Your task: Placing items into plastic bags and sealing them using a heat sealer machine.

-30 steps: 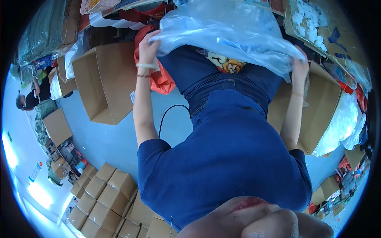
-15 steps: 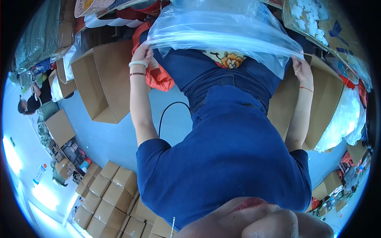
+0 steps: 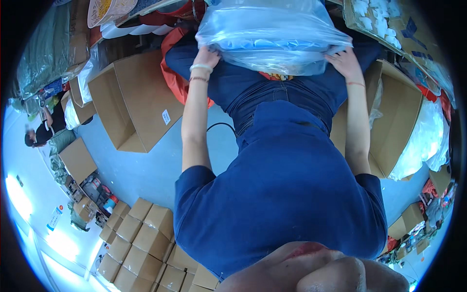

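A large clear plastic bag [image 3: 272, 29] lies across my lap and reaches up to the top edge of the view. My left hand [image 3: 208, 57] grips its left side, the fingers partly hidden under the film. At the opposite side my right hand [image 3: 342, 59] holds the bag's edge, fingers curled into the plastic. The near part of the bag bunches in folds between both hands. What the bag contains, if anything, cannot be made out. Just below it a bit of flowered cloth [image 3: 277, 77] shows between my thighs.
Open cardboard boxes stand on my left [image 3: 141, 104] and on my right [image 3: 396, 112]. Red-orange fabric [image 3: 176, 78] hangs by my left leg. White pieces lie on a board [image 3: 411, 41] at upper right. Stacked cartons [image 3: 141, 243] fill the lower left. A person [image 3: 46, 126] is far left.
Both hands have come closer together, the left one moving right and the right one moving left and up. The stretched bag has drawn in and now bunches more over my lap.
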Demonstrator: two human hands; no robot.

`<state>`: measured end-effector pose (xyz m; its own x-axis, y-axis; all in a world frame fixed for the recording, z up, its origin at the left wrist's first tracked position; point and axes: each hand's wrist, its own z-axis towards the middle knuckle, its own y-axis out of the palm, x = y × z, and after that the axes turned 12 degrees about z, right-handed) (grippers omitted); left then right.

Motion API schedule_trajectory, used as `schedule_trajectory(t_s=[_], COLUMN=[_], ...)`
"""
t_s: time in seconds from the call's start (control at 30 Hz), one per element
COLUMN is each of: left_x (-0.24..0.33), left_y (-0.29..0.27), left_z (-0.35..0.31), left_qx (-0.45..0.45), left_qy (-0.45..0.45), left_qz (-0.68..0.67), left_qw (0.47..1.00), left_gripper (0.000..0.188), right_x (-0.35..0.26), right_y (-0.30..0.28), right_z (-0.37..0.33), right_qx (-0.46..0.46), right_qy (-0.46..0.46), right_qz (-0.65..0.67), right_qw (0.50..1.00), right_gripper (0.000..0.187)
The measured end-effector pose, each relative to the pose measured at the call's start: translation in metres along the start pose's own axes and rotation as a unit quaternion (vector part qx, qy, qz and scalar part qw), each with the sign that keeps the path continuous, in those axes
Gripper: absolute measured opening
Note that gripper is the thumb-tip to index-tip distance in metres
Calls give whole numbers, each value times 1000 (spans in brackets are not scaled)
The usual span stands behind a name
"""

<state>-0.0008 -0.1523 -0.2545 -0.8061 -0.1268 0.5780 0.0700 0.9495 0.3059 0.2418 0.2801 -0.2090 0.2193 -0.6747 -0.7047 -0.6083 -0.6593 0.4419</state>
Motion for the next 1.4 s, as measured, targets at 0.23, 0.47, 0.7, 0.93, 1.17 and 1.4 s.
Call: schedule_trajectory(t_s=[0.23,0.47,0.7,0.93,1.17,1.4], left_x=[61,126,127,126,121,146], left_y=[8,59,51,24,27,56], left_z=[144,106,110,178,188,129], left_qx=[137,140,181,254,247,230], left_qy=[88,294,377,359,308,356], left_qz=[286,137,355,767,788,761], left_qw=[944,936,836,467,472,491], left_gripper=[48,24,22,36,29,29], right_x=[4,-35,-62,-108,-111,-109], right_y=[-49,-62,22,115,113,78], right_z=[184,200,182,175,189,212], right_qx=[143,126,86,-3,45,28], right_qy=[-185,-367,-408,-463,-438,-396], right_qz=[-361,-427,-286,-196,-261,-262], right_qw=[903,817,862,865,859,880], right_gripper=[43,87,64,45,35,41])
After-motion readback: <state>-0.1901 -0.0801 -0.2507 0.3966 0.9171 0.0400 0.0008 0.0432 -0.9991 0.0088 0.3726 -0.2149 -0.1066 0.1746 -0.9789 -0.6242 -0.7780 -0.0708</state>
